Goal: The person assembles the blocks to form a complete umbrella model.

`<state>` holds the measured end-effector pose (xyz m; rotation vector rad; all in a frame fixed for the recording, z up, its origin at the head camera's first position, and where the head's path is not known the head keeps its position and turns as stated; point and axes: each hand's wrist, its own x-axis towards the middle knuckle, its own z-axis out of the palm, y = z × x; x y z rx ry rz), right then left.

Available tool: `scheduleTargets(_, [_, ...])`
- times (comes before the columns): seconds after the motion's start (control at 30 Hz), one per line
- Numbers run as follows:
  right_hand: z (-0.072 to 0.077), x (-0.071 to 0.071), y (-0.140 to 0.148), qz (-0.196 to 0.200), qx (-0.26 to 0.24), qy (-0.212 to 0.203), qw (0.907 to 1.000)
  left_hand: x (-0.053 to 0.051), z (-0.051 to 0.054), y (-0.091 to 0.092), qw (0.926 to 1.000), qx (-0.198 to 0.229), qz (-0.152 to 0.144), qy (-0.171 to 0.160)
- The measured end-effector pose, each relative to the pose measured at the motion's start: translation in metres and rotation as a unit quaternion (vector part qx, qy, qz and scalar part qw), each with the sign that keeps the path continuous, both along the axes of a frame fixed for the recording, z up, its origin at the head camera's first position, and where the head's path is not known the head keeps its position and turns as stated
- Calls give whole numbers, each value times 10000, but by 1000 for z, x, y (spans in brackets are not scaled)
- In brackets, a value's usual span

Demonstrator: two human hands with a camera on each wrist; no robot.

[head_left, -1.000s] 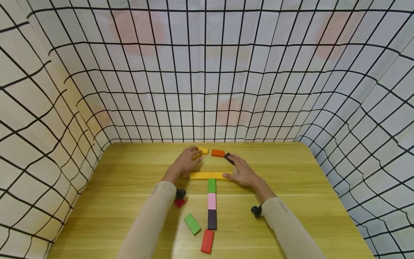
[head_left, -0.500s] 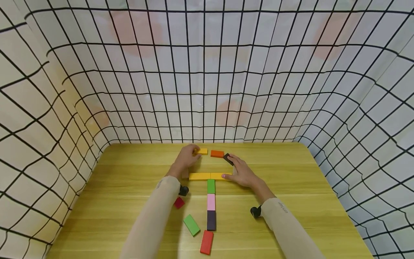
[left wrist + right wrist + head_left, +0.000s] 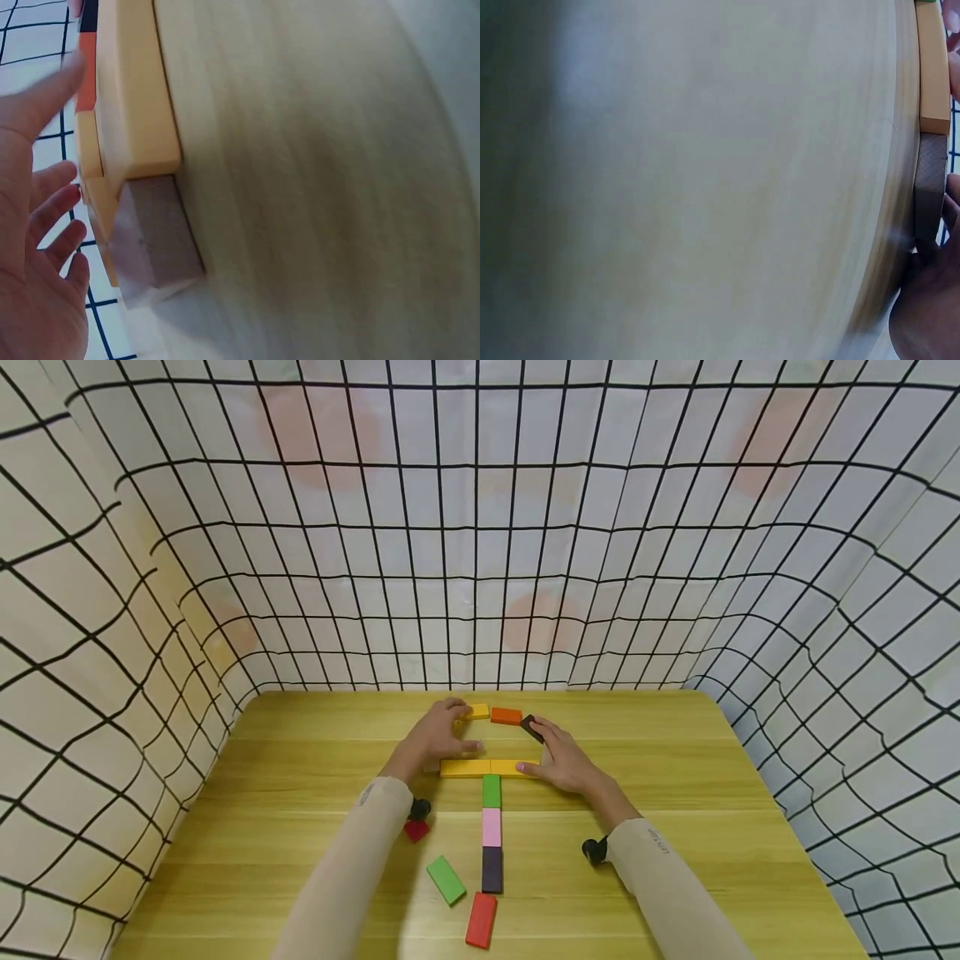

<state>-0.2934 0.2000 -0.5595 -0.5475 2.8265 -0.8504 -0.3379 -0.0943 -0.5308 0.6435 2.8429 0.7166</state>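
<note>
In the head view, my left hand (image 3: 437, 735) has its fingertips at a yellow block (image 3: 477, 712) by the back edge, thumb stretched out to the right. The left wrist view shows this hand (image 3: 41, 225) with fingers spread beside yellow blocks (image 3: 142, 90) and a brown block (image 3: 157, 236). My right hand (image 3: 567, 762) rests with its fingers on a dark block (image 3: 532, 727) and its thumb at the right end of a yellow row (image 3: 465, 768). An orange block (image 3: 506, 716) lies between the back yellow block and the dark one.
Below the yellow row run a green block (image 3: 491, 791), a pink block (image 3: 491, 827) and a dark purple block (image 3: 492, 869). Red (image 3: 481, 920), green (image 3: 446, 881) and small red (image 3: 416, 831) blocks lie nearer. Black netting (image 3: 472, 577) surrounds the table (image 3: 675, 752).
The back yellow block has shifted right, closer to the orange block. My left thumb has stretched out to the right. The right hand has stayed in place.
</note>
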Motion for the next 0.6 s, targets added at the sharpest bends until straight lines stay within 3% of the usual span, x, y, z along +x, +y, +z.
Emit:
scheduleTargets(0.27, [1, 1, 0, 8, -31, 10, 10000, 12, 1, -5, 9998, -148, -115, -48])
scheduleTargets(0.6, [-3, -1, 2, 4, 19, 7, 10000, 14, -3, -8, 9989, -306, -352, -36])
